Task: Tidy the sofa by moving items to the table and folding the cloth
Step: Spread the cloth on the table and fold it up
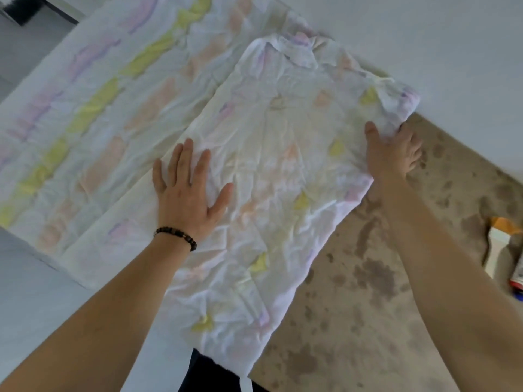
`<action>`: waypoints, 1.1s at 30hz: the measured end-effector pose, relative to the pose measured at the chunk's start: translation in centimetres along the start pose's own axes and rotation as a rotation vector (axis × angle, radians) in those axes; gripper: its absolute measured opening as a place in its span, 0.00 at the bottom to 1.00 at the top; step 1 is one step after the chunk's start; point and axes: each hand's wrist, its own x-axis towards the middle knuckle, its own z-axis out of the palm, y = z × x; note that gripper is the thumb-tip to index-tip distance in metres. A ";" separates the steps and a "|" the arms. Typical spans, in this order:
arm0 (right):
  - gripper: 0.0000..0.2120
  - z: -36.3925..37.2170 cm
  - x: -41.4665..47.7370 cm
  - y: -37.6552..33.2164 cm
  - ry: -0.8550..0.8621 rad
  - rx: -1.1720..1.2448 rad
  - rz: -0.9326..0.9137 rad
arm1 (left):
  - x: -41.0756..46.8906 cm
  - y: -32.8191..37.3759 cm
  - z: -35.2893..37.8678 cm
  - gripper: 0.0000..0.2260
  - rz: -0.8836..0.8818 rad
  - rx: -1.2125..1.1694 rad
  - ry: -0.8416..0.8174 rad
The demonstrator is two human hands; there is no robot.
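A white cloth [271,142] with pastel yellow, pink and orange patches lies spread out, one part folded over the rest. My left hand [186,190], a dark bead bracelet on its wrist, presses flat on the folded layer with fingers spread. My right hand [392,154] grips the cloth's right edge, thumb on top and fingers curled under the fabric. The cloth's near end hangs over the edge toward me.
A mottled brown surface [368,292] lies right of the cloth. At the right edge sit a white and orange packet [499,239] and a tube-like item [518,278], cut off by the frame. A white wall [424,38] lies beyond. Grey surface [34,292] at the left.
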 end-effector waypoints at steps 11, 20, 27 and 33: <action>0.16 -4.2 -0.4 2.5 -0.503 0.239 0.105 | -22.0 7.0 -1.7 0.22 -0.498 -0.383 0.412; 0.13 -4.4 -1.0 3.1 -0.667 0.448 0.199 | -27.7 13.7 0.4 0.41 -1.922 -2.209 -0.190; 0.18 -4.4 -3.5 2.5 -0.644 0.378 0.113 | -27.1 13.9 -1.0 0.16 -1.877 -2.026 0.469; 0.14 -6.2 -4.3 2.9 -0.464 0.532 0.039 | -30.5 14.0 -3.9 0.13 -1.952 -1.521 0.797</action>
